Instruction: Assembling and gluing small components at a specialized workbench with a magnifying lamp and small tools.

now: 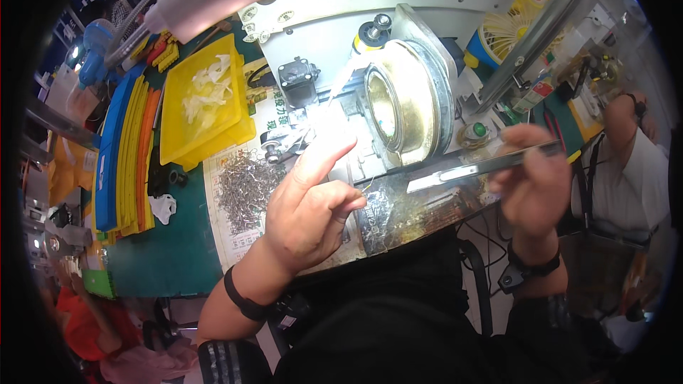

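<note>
My left hand (306,210) is in front of the machine, under its bright light. Its index finger points forward, while the thumb and the other fingers close in a pinch. A thin, short wire-like piece (368,185) shows at the tips of that pinch. My right hand (533,181), partly smeared by motion, grips a long, slim utility knife (462,172) with a dark body. The knife's silver end points left, toward my left hand, without touching it. Beyond both hands stands a round metal wheel (409,103) on the machine. Glare hides the area past my left fingertips.
A pile of small metal pieces (245,188) lies on paper left of my hand. Farther left are a yellow tray (206,103) with white scraps and stacked coloured bins (117,156). A green button (479,130) and a yellow fan (509,32) are at the right. Other people sit nearby.
</note>
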### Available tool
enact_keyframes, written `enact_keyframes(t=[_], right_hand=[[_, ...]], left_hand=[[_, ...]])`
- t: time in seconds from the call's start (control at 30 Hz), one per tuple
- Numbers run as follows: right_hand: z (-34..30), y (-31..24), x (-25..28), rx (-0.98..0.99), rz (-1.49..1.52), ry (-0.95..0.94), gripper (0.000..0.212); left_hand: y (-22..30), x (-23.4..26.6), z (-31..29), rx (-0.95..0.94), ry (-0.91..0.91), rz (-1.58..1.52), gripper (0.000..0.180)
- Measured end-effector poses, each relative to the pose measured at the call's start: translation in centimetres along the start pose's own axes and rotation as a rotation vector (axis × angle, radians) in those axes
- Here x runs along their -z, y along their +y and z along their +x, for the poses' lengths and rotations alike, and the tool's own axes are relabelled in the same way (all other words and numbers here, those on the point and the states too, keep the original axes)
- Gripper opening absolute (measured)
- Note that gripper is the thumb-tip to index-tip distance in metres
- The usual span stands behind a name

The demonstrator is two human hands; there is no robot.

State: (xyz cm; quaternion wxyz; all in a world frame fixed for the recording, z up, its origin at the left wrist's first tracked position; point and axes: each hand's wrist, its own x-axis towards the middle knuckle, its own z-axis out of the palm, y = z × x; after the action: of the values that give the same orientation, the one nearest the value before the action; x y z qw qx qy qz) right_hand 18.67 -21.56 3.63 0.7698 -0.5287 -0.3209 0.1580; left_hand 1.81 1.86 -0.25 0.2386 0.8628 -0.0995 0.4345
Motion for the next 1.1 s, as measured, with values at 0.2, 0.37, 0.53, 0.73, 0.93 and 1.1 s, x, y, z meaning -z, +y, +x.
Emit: enact_keyframes(t=[0.2,0.37,0.53,0.73,0.93,1.1], right_hand=[[-1.0,3.7,4.7,-0.581,-0.470,0.035,0.039],[0.4,2.2,8.7,-0.207,-0.966,0.060,0.042],[6.3,-1.6,13.6,0.106,-0.727,0.378,0.036],[12.2,-3.5,16.0,0.128,-0.719,0.523,0.058],[15.5,-4.7,16.3,0.157,-0.825,0.572,0.044],[15.4,-6.5,16.3,0.128,-0.703,0.491,0.046]], left_hand=[[0.3,-0.2,0.3,-0.001,-0.008,0.013,0.020],[0.2,-0.6,-0.6,0.083,0.003,0.054,0.011],[0.7,0.1,-1.5,0.111,-0.019,0.089,0.013],[0.7,-0.7,-1.1,0.090,-0.003,0.091,0.012],[0.8,-0.8,-0.8,0.096,-0.002,0.109,0.012],[0.6,-0.8,-0.9,0.092,0.010,0.078,0.011]])
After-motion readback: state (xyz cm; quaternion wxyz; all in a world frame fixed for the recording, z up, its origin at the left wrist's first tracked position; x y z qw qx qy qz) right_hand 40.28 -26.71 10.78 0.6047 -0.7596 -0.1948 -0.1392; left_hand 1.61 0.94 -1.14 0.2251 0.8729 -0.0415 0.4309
